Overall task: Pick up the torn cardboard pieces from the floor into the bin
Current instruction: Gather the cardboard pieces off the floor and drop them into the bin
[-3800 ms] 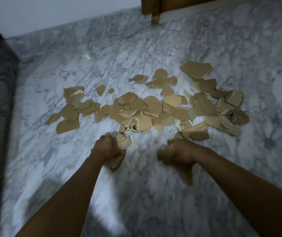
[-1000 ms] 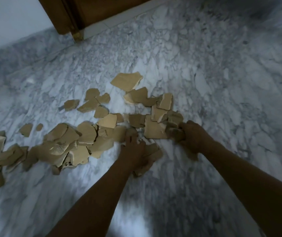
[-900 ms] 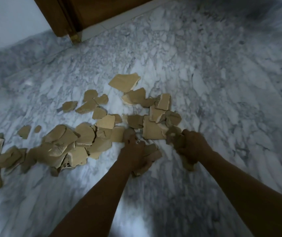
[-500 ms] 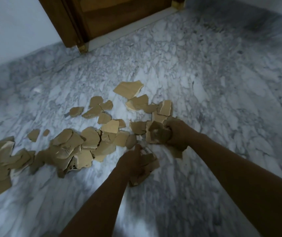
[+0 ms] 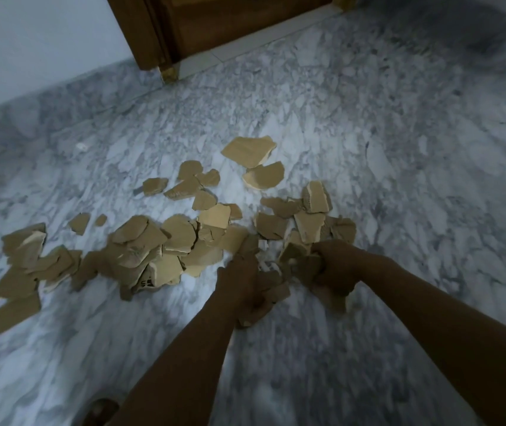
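Several torn brown cardboard pieces (image 5: 153, 247) lie scattered across the grey marble floor (image 5: 399, 149), from the far left to the middle. My left hand (image 5: 239, 284) is closed around a bundle of pieces (image 5: 276, 295) low over the floor. My right hand (image 5: 334, 265) grips another wad of pieces (image 5: 299, 259), close beside the left one, at the near edge of a small cluster (image 5: 307, 216). A large flat piece (image 5: 247, 150) lies farthest back. No bin is in view.
A brown wooden door and its frame (image 5: 214, 23) stand at the top, next to a pale wall (image 5: 30, 41). A dark foot or sandal (image 5: 101, 412) shows at the bottom edge. Bare marble stretches to the right.
My right hand has drawn back toward me with more pieces in it, and both hands now sit close together. The view has shifted so the pile sits more to the left.
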{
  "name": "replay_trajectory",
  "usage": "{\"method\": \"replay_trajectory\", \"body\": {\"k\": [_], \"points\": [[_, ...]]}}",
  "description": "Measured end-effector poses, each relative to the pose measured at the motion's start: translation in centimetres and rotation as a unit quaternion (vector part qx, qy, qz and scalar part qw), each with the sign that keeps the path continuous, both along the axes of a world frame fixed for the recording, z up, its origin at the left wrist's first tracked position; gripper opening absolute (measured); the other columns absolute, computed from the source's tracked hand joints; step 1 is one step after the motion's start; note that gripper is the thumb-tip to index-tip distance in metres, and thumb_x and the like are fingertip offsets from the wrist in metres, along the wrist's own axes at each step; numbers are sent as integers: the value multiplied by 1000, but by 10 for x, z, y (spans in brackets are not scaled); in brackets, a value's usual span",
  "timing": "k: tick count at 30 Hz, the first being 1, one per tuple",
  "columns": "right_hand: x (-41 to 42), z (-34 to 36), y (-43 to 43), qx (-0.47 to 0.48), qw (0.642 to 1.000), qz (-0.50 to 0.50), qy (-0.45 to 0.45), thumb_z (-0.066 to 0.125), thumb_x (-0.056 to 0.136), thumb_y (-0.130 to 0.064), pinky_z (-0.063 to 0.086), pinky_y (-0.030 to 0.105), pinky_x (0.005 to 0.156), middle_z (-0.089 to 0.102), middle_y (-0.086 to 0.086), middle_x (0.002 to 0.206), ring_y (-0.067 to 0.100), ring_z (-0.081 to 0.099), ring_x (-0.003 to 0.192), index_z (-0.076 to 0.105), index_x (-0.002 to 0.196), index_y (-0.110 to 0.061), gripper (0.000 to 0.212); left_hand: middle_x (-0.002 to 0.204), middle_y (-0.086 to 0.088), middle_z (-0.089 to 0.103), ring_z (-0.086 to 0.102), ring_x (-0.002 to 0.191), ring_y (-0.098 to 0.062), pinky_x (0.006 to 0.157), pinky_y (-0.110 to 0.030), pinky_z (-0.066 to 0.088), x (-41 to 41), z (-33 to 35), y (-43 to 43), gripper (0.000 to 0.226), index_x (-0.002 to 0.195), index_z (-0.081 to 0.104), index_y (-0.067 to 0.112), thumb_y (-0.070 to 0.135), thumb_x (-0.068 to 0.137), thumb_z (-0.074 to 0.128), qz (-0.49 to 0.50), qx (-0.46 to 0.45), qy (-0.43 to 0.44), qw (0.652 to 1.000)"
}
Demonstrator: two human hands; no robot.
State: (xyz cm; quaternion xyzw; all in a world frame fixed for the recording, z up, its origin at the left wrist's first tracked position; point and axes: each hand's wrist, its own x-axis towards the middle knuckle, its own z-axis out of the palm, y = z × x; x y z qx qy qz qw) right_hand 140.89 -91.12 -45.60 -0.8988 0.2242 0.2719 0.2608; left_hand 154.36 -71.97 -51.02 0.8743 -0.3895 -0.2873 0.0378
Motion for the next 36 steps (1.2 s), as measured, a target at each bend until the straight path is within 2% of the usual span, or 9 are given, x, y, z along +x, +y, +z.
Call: {"method": "replay_trajectory", "body": {"k": [4,7,12,18,22,24,27,33,36], "points": [[-1,-8,-3,-10,996,-57,-70,79,77,-25,46,35,71,61,8,85,27,61,83,61,87,-15,22,121,1,60,50,122,-28,101,-50,37,5,5,2,46,116,61,25,42,75,73,-46,58,-40,996],[0,-27,9,30,981,-172,-82,83,73,-29,49,40,62,63,11,74,30,63,75,59,67,-15,28,118,-5,63,59,115,-29,92,-42,49,13,6,17,44,116,58,18,43,82,69,-30,35,5,999],[20,-58,43,-14,955,-297,-14,45,72,-68,39,52,99,43,28,138,44,47,118,55,114,-12,70,121,-5,61,62,108,-27,86,-38,51,29,19,46,51,126,53,23,47,83,67,46,-30,15,998],[22,-20,51,90,984,-152,-26,66,80,-60,47,46,99,52,11,137,32,55,116,45,139,-15,78,103,-11,72,68,93,-32,80,-39,54,54,44,58,90,126,58,21,80,59,53,128,-84,34,988],[18,9,34,197,976,-88,-32,78,82,-39,51,40,73,55,9,106,17,54,80,29,136,-12,78,95,-6,72,67,85,-26,69,-33,52,76,63,42,70,107,68,16,70,63,74,207,-109,17,972],[14,22,17,197,975,-97,37,81,81,-34,56,40,77,55,14,120,26,60,94,17,148,-17,94,94,-6,71,68,82,-24,65,-31,55,79,69,27,68,108,68,15,67,65,76,201,-108,20,973],[4,40,-12,63,990,-74,99,81,75,-50,48,46,101,46,13,145,33,52,125,32,150,-14,97,96,-8,69,66,80,-21,61,-28,50,73,72,-4,57,110,66,15,55,72,79,164,-106,54,979],[-38,7,-61,-114,916,-367,-119,65,80,-54,48,34,66,67,14,100,30,63,82,64,101,-9,50,73,4,57,59,73,-17,57,-29,43,46,64,-75,42,81,60,19,59,76,73,9,-85,75,994],[-64,-20,-57,-288,898,-314,-108,62,89,-42,47,42,75,58,11,110,34,57,98,55,111,-13,37,86,-7,63,62,84,-25,73,-38,50,33,49,-110,60,79,64,13,71,65,58,-120,-104,54,986]]}}
